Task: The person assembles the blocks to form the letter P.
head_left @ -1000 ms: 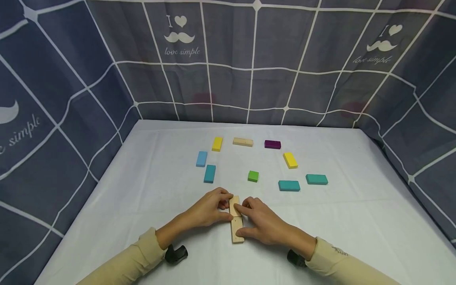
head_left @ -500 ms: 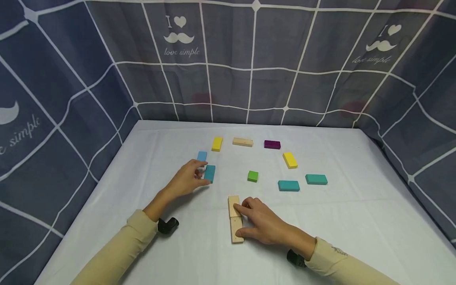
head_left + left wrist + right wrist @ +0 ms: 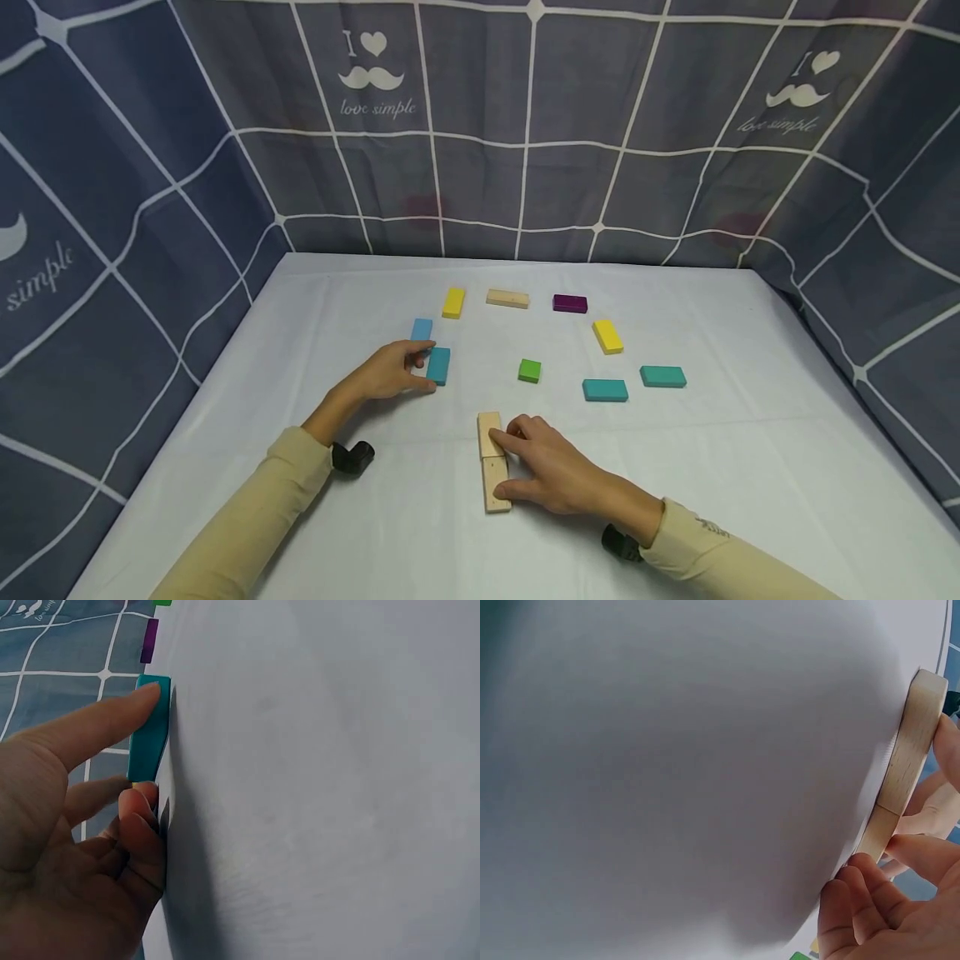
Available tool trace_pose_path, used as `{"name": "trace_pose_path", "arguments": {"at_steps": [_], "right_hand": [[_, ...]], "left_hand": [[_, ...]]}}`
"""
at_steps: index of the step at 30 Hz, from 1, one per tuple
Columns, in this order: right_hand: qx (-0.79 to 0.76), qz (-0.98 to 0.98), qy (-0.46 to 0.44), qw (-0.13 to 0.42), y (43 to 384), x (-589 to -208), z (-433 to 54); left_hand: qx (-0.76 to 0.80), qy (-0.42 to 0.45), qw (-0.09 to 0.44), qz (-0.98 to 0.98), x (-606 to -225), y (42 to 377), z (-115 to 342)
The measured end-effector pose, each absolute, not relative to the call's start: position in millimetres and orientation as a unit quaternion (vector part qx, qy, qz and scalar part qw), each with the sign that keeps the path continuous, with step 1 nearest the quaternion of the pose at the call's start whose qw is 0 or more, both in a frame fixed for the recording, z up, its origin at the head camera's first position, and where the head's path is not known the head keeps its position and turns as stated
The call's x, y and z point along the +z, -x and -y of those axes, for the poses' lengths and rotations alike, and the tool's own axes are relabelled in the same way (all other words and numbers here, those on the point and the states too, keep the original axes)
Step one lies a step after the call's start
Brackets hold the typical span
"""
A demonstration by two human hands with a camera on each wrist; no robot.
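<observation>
My left hand pinches a teal-blue block by its two ends, thumb at the near end and index finger at the far end. The block lies flat on the cloth. In the left wrist view the thumb tip overlaps that block. Two plain wooden blocks, an upper one and a lower one, lie end to end before me. My right hand touches their right side, index finger on the upper block and thumb on the lower. Its other fingers rest on the cloth in the right wrist view.
A light blue block lies just behind the left hand. Yellow, wooden, purple, yellow, green and teal blocks are spread over the white cloth. A dark checked curtain surrounds the table.
My left hand has left the wooden blocks, moved forward and left, and taken hold of the teal-blue block. The right hand has stayed at the wooden blocks.
</observation>
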State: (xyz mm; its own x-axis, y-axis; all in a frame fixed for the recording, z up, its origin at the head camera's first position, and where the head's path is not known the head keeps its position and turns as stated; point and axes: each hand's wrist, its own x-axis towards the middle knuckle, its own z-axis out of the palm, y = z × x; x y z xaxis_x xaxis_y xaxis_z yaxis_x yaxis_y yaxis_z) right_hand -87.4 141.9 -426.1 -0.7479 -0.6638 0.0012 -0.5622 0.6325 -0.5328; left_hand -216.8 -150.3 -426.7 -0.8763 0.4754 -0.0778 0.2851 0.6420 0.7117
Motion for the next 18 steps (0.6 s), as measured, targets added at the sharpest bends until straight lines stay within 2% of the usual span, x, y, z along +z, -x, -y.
{"name": "trace_pose_path", "arguments": {"at_steps": [18], "right_hand": [[-0.258, -0.899, 0.338, 0.102, 86.9, -425.4, -141.5]], "left_hand": [[0.388, -0.207, 0.116, -0.891, -426.0, 211.0, 144.7]]}}
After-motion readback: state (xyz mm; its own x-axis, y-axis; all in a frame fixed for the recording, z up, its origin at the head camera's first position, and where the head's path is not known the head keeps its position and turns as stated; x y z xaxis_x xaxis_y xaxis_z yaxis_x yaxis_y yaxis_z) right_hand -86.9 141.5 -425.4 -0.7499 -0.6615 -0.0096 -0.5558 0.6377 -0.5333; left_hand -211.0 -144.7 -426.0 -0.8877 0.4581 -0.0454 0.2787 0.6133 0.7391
